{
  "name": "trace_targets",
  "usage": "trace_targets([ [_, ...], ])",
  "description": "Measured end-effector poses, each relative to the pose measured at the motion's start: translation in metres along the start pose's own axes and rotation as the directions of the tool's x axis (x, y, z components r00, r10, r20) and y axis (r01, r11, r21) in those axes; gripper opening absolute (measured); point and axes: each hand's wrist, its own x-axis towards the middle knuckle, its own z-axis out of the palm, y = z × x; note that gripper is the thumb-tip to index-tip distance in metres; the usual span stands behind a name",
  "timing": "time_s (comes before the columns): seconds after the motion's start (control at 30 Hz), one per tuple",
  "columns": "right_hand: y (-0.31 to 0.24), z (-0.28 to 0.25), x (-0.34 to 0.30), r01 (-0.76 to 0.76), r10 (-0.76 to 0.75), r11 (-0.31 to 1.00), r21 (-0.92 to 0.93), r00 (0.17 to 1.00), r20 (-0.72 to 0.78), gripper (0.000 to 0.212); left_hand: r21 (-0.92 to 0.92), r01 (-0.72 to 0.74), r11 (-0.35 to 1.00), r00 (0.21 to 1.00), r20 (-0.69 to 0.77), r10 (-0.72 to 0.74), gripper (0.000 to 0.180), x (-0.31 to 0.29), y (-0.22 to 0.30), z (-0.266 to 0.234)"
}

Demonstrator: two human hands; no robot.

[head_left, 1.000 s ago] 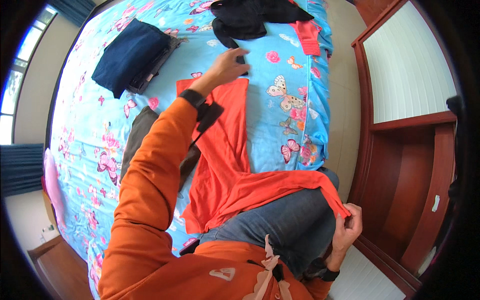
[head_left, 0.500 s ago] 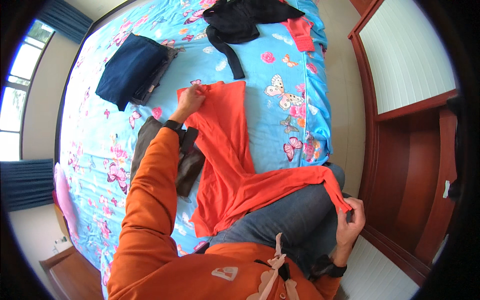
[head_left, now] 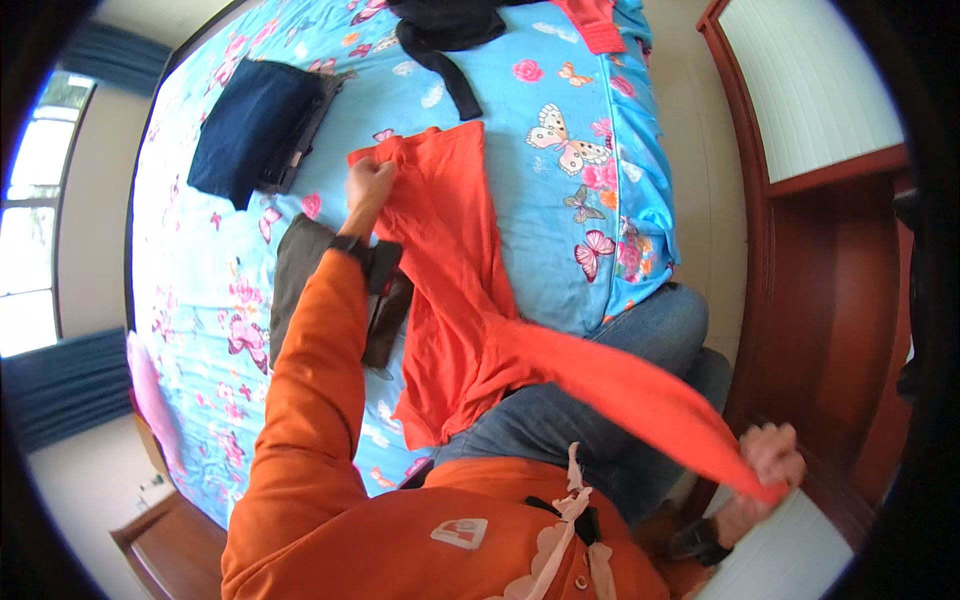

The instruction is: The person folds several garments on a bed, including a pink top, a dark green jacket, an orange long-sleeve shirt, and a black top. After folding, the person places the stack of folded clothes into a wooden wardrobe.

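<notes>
A red long-sleeved top [head_left: 450, 230] lies spread on the bed, its near part reaching over my thigh. At the far left corner of its edge, my left hand [head_left: 371, 184] is closed on the cloth. My right hand [head_left: 770, 462], slightly blurred, grips the end of one sleeve [head_left: 630, 385]. That sleeve is pulled out taut to the lower right, above my jeans-clad leg. Beside my left forearm lies a dark olive folded garment [head_left: 298, 270], partly covered by the arm and the red top.
A stack of folded dark blue jeans [head_left: 245, 130] sits at the far left of the bed [head_left: 545, 270]. Farther back lie a black garment [head_left: 450, 35] and a coral-red piece of clothing [head_left: 592, 25]. A brown wooden cabinet [head_left: 810, 330] stands close on the right.
My right hand has moved right and down, drawing the sleeve from bent and slack to straight. My left hand keeps its hold at the far edge. The view has shifted slightly.
</notes>
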Motion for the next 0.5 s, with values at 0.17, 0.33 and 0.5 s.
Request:
trace_targets([
  [0.17, -0.015, -0.038, -0.001, -0.248, 0.031, 0.888, 0.386, 0.872, 0.489, 0.012, -0.715, -0.047, 0.698, 0.996, -0.089, -0.024, 0.021, -0.038, -0.036, -0.046],
  [0.33, 0.005, -0.036, 0.001, -0.365, 0.100, 0.843, 0.394, 0.828, 0.552, 0.016, -0.244, -0.150, 0.958, 0.986, -0.110, 0.126, 0.041, -0.040, 0.006, -0.023],
  [0.5, 0.003, -0.030, -0.008, -0.323, 0.128, 0.877, 0.356, 0.870, 0.476, 0.022, 0.262, 0.025, 0.965, 0.997, -0.081, -0.004, 0.053, -0.006, 0.039, 0.031],
])
